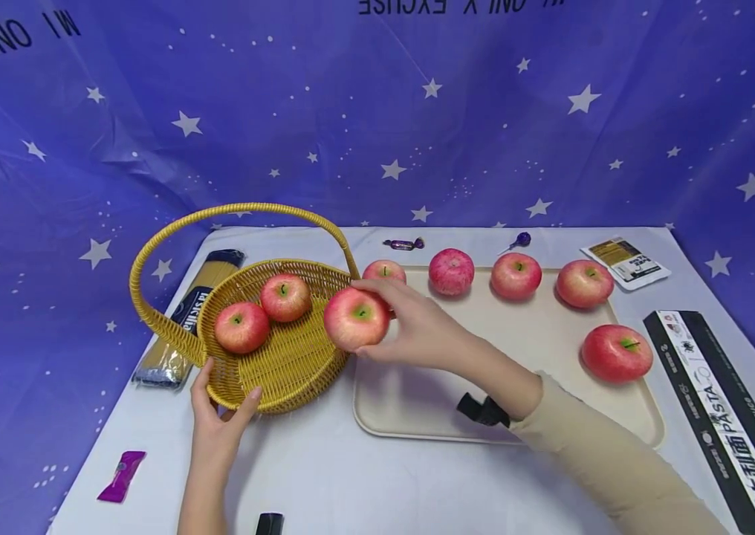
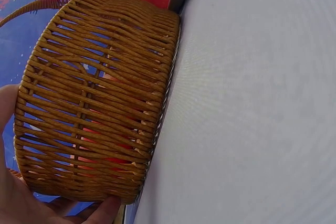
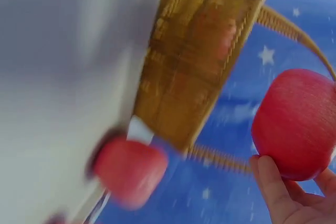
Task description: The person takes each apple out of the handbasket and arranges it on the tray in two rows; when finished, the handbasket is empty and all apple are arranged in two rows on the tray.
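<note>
A yellow wicker basket [image 1: 284, 379] with a tall arched handle stands on the left of the white table, one apple [image 1: 241, 328] and a second apple [image 1: 285, 297] inside it. At its near left side my left hand [image 1: 215, 435] grips the rim, thumb towards the inside; the left wrist view shows fingers against the woven wall [image 2: 100, 93]. My right hand [image 1: 420, 327] holds a red apple [image 1: 354, 321] over the basket's right edge, fingers and thumb around its side. Behind that hand, another apple [image 1: 384, 269] is partly hidden at the beige tray's [image 1: 431, 416] back left corner.
Several more apples [image 1: 516, 277] lie along the tray's back and right. A black pasta box [image 1: 718, 416] and a pouch [image 1: 626, 262] are at right. Behind the basket lies a spaghetti pack [image 1: 162, 364]. Wrapped sweets [image 1: 122, 475] and a lollipop [image 1: 522, 239] lie about the table.
</note>
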Action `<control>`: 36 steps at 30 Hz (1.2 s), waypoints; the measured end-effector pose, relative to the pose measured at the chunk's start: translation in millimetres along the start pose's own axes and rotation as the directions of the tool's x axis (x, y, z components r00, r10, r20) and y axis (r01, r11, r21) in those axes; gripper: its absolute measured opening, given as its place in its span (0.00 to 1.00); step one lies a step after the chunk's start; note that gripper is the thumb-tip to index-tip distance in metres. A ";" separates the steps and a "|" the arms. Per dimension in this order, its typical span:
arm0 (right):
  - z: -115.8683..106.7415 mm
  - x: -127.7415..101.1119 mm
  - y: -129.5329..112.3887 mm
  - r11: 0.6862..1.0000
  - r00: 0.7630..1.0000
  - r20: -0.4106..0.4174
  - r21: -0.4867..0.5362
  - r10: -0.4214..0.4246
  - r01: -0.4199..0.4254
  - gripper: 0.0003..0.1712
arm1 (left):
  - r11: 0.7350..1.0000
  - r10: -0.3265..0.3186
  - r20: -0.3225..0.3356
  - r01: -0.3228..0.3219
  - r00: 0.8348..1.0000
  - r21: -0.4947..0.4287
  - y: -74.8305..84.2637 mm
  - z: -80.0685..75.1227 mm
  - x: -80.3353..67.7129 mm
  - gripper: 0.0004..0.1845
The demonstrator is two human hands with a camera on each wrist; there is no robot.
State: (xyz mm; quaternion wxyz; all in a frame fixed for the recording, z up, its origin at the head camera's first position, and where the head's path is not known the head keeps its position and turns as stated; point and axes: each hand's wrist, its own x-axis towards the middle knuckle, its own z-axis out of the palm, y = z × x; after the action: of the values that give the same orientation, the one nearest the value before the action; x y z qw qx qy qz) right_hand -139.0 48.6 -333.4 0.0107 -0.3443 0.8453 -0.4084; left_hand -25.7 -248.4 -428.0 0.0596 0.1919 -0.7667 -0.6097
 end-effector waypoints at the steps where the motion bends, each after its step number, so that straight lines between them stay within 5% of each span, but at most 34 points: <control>1: -9.0 -9.1 4.1 1.000 1.000 -0.017 0.001 0.016 -0.016 0.45 | 1.000 0.002 0.000 -0.002 1.000 0.001 0.2 -0.2 -0.2 0.48; 9: -67.3 -88.4 52.4 0.975 0.973 -0.136 -0.095 0.188 -0.202 0.46 | 0.999 0.032 -0.007 -0.032 0.999 -0.008 3.9 -1.5 -1.5 0.47; 16: -89.6 -139.3 96.5 0.916 0.928 -0.174 -0.180 0.328 -0.358 0.43 | 1.000 0.012 -0.011 -0.012 1.000 0.019 4.5 -1.9 -1.0 0.48; 26: -96.1 -154.4 120.5 0.853 0.881 -0.118 -0.218 0.459 -0.474 0.45 | 0.999 0.024 -0.003 -0.024 1.000 -0.028 0.9 0.1 -0.9 0.48; 36: -95.7 -153.1 123.0 0.855 0.886 -0.105 -0.231 0.452 -0.464 0.47 | 1.000 0.014 -0.010 -0.014 1.000 -0.023 1.5 1.5 -1.6 0.47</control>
State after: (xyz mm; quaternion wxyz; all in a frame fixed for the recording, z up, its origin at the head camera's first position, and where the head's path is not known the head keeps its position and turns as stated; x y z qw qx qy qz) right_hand -121.4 257.3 -395.8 0.0444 -0.1224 0.9474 -0.2925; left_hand -25.0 -246.2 -426.8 0.0697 0.1888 -0.7605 -0.6174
